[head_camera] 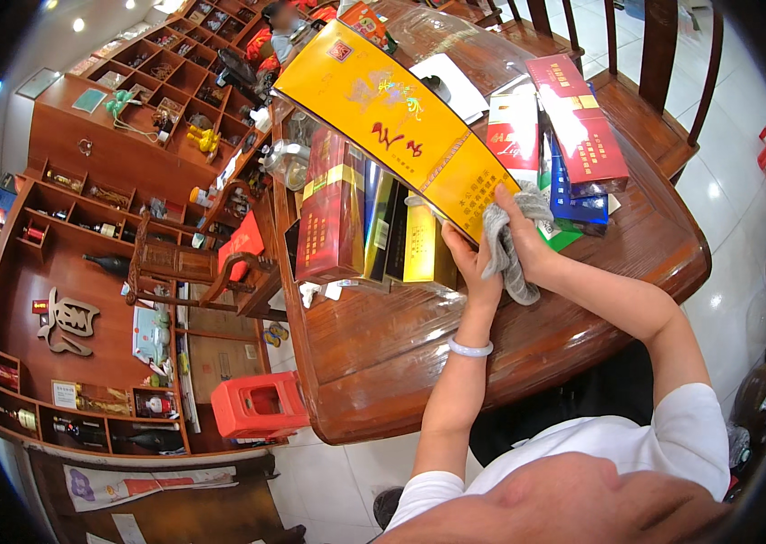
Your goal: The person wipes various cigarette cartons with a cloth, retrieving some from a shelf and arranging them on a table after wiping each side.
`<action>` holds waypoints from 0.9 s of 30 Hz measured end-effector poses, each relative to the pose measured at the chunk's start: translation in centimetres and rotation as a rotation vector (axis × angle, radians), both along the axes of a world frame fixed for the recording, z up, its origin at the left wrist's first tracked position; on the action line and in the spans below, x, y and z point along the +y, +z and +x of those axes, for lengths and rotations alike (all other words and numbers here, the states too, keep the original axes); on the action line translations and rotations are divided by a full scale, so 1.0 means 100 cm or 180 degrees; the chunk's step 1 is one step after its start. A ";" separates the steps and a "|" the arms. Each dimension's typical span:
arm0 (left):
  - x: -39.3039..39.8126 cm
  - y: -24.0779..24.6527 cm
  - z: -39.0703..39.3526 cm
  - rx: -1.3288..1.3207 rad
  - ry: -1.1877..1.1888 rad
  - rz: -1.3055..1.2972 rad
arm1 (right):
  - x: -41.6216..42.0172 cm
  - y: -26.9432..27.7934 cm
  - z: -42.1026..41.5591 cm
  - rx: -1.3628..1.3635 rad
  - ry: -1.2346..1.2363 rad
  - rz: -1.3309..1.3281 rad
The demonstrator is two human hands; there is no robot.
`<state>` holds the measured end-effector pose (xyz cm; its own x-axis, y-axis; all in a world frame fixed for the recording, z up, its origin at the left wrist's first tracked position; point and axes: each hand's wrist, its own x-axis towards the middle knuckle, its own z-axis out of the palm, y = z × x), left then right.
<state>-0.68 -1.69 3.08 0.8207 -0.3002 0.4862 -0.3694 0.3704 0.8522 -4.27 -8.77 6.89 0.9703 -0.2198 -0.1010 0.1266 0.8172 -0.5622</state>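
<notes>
A long yellow cigarette carton [362, 95] with a colourful emblem is held up at a slant above the wooden table. My left hand [473, 264], below a pale bangle on the wrist, grips its near end from the lower edge. Against the same end, my right hand [524, 239] holds a crumpled grey cloth [517, 275], its thumb on the printed face. Left of my hands, a dark red carton [328, 228] and a shorter-looking gold-yellow carton [422, 248] stand beside darker ones. To the right, a glossy red carton [580, 129] lies across a blue carton [577, 200].
The dark wooden table [383, 360] has a rounded edge near me. A glass pot [286, 163] stands behind the left cartons. A carved armchair [172, 262], a red plastic stool [257, 408] and a wooden chair [648, 129] surround it. A person [284, 30] is at the far end.
</notes>
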 end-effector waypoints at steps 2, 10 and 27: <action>0.001 0.002 -0.003 0.0037 -0.0076 0.0017 | -0.008 0.002 0.000 -0.0094 -0.0081 0.0078; 0.004 0.014 -0.009 0.0440 -0.0433 0.0016 | -0.060 0.034 -0.001 0.0389 -0.2215 -0.1210; 0.004 0.021 -0.008 0.1601 -0.1045 0.0193 | -0.165 0.056 -0.034 -0.0679 -0.4018 -0.0836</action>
<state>-1.53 -1.32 5.15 0.8053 -0.5918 0.0366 0.2099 0.3423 0.9159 -7.71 -25.27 12.53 0.0732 -0.9743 0.2131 0.8266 -0.0602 -0.5596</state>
